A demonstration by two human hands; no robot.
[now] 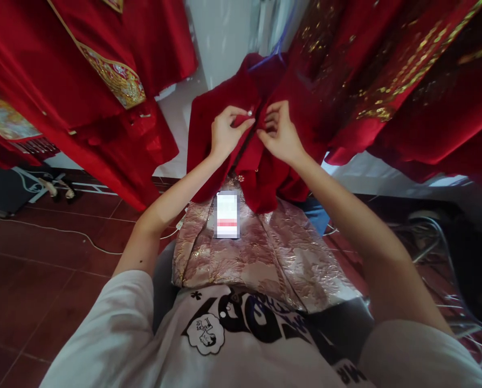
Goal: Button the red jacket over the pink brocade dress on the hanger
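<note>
A dark red jacket (pixel 208 129) hangs in front of me, its two front edges parted by a narrow dark gap. My left hand (pixel 227 132) is closed on one front edge, thumb and forefinger beside a small pearly button (pixel 249 113). Across the gap, my right hand (pixel 281 134) has its fingers curled and its thumb bent in, pinching the opposite edge. Lower on the jacket front shows a flower-shaped button (pixel 240 178). A pink-gold brocade garment (pixel 241 264) covers my lap, with a lit phone (pixel 227 214) on it.
Red garments with gold embroidery (pixel 115 75) hang at left, and sequined red ones (pixel 406 81) at right. A metal-framed chair (pixel 439 231) stands at right. A white cable (pixel 91 242) runs across the tiled floor (pixel 34 269). Shoes (pixel 65 188) sit at far left.
</note>
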